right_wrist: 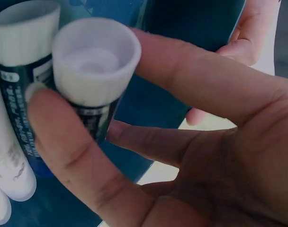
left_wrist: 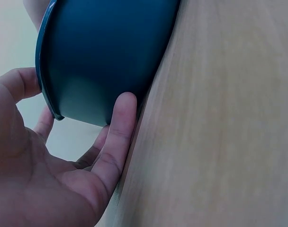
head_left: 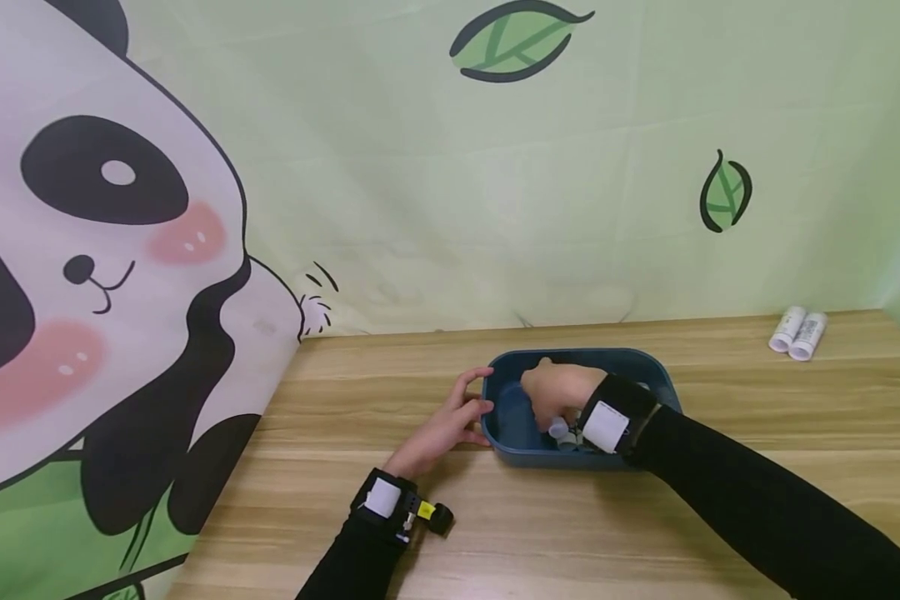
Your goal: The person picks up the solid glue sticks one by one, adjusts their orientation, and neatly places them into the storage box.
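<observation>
A dark blue plastic bin (head_left: 521, 457) stands on the wooden table. My left hand (head_left: 450, 421) rests against its left end, fingers spread and fingertips on the outer wall and rim. Inside the bin, my right hand (head_left: 558, 392) pinches a glue stick (right_wrist: 96, 61) with a white end and dark label between thumb and fingers. Beside it in the right wrist view is another dark-labelled glue stick (right_wrist: 23, 80), and white tubes (right_wrist: 13, 170) lie further left. In the head view, my right hand and wrist hide part of the bin's contents.
Two white tubes (head_left: 797, 333) lie side by side at the back right of the table (head_left: 750, 417). Behind the table hangs a pale green backdrop (head_left: 435, 208) printed with a panda and leaves.
</observation>
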Motion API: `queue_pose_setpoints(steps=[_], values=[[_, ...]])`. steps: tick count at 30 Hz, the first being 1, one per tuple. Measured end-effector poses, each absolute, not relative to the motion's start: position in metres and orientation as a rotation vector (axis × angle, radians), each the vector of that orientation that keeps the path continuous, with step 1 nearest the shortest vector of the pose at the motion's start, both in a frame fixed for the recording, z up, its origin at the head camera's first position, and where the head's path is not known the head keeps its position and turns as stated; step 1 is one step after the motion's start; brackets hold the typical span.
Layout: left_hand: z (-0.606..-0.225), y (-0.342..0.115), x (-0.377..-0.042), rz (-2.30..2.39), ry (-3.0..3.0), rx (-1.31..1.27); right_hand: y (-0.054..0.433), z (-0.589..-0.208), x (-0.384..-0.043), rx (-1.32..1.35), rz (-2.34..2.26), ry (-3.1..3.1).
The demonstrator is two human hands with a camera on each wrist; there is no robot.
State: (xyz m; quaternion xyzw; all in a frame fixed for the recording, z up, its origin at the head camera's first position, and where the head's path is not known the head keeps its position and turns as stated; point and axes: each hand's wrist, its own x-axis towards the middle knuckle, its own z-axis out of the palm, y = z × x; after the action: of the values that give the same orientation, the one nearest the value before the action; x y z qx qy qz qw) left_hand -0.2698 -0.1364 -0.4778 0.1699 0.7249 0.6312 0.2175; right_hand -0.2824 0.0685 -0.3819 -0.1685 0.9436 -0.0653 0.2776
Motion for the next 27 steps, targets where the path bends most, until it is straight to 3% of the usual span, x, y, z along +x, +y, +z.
queue_pose_setpoints(steps=[20,27], values=[[-0.4793,-0.1349,-0.2697,1.755,2.004,0.463,0.0753,-0.3839,-0.2827,-0.544,-0.051,2.543],[-0.4794,-0.1356,-0.2698,1.762,1.999,0.466,0.0787,-0.3816,-0.2839,-0.685,-0.038,2.549]])
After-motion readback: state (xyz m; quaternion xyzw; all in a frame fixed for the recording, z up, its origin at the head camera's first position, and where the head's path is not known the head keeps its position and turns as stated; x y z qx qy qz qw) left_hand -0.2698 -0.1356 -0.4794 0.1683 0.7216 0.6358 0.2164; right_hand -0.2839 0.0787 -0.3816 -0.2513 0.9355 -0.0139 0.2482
